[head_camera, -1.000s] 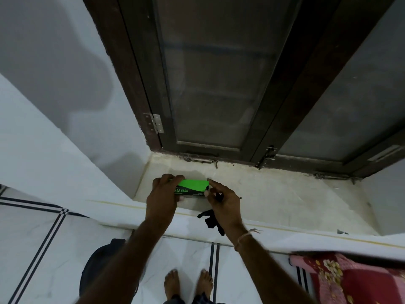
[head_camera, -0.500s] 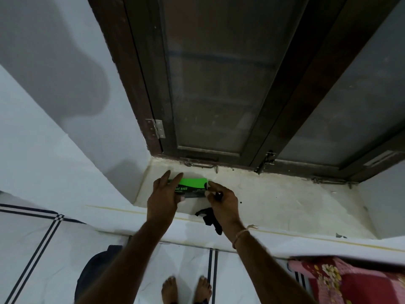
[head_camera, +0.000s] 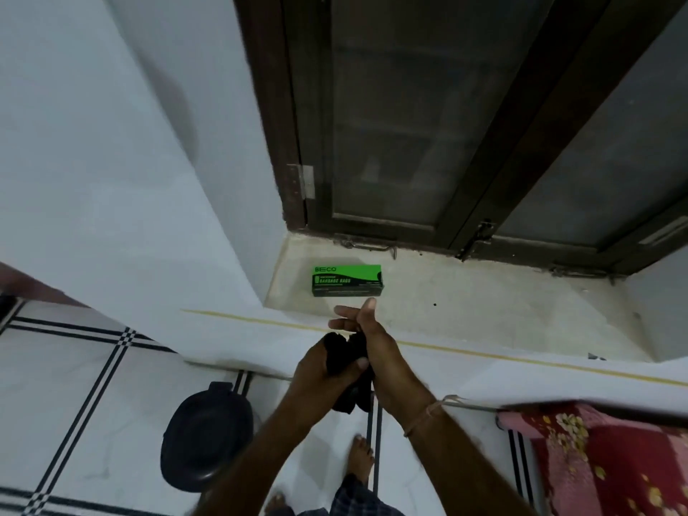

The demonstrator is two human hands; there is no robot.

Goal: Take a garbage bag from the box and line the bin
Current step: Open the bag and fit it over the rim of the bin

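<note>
One box (head_camera: 348, 280), one bag (head_camera: 342, 353), probably one bin (head_camera: 206, 441).

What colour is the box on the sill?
The box is green with black; head view.

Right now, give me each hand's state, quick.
Left hand: grips the bag.
Right hand: against the bag, thumb and two fingers straight; whether it grips cannot be told.
</note>
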